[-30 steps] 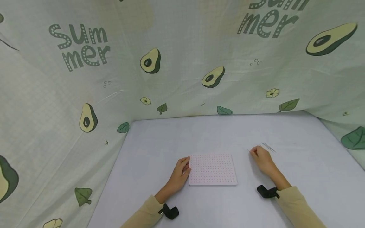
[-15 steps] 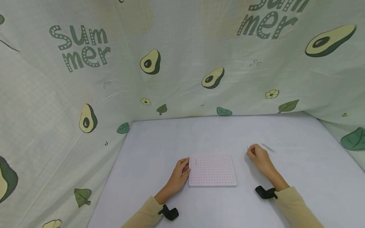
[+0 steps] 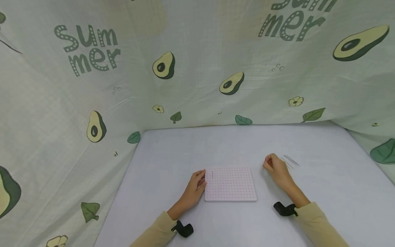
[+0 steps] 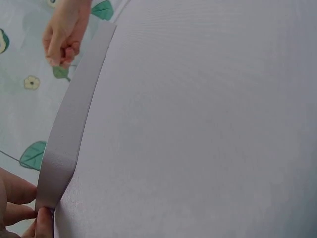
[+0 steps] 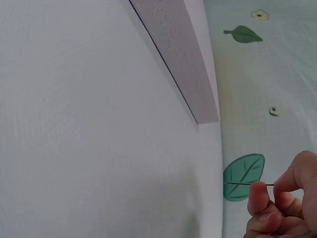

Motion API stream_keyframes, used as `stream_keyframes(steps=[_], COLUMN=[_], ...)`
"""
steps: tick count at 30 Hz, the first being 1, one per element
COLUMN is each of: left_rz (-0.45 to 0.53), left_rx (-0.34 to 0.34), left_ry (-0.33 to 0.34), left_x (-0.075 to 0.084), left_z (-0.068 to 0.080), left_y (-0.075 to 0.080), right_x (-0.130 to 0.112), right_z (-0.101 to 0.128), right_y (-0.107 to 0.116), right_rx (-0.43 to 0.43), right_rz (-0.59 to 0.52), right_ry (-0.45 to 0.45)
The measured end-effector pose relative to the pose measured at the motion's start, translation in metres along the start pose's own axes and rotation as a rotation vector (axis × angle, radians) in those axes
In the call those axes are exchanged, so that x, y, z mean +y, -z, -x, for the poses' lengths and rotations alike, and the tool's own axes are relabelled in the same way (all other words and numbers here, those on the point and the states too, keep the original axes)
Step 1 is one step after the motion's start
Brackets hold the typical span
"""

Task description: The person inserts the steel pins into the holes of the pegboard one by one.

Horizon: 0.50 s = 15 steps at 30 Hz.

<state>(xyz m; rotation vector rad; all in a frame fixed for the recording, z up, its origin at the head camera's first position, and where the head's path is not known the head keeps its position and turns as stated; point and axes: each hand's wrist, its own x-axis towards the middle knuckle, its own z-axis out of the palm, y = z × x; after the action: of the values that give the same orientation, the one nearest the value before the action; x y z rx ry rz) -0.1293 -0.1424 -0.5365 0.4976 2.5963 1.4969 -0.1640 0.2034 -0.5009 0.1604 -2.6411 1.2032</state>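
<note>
A pale pink pegboard [image 3: 231, 185] with a grid of small holes lies flat on the table. One thin dark stick [image 3: 212, 175] is on its upper left part. My left hand [image 3: 192, 190] grips the board's left edge, with fingertips [image 4: 44, 220] at its corner in the left wrist view. To the right of the board, my right hand [image 3: 276, 169] pinches a thin, dark, needle-like stick [image 5: 237, 183] between thumb and finger. Several more thin sticks [image 3: 291, 160] lie just beyond that hand.
The board stands on a white-covered table [image 3: 172, 147]. Behind and to the left hangs a cloth [image 3: 197, 68] printed with avocados and leaves. Both wrists carry black camera mounts [image 3: 184, 229].
My right hand has moved a little left and away from me, off the loose sticks, with one stick between its fingers. My left hand and the pegboard have stayed put.
</note>
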Motion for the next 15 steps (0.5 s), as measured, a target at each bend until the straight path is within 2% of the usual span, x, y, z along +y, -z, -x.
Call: stream_keyframes(steps=[6, 15], left_rz=[-0.031, -0.007], left_rx=[0.0, -0.002], left_ry=[-0.003, -0.009], left_x=[0.002, -0.001], left_z=[0.0, -0.001], left_y=[0.003, 0.002], right_x=[-0.008, -0.016], right_z=[-0.001, -0.002], right_y=[-0.004, -0.014], right_rx=[0.016, 0.007], right_rz=[0.002, -0.022], right_ry=[0.041, 0.078])
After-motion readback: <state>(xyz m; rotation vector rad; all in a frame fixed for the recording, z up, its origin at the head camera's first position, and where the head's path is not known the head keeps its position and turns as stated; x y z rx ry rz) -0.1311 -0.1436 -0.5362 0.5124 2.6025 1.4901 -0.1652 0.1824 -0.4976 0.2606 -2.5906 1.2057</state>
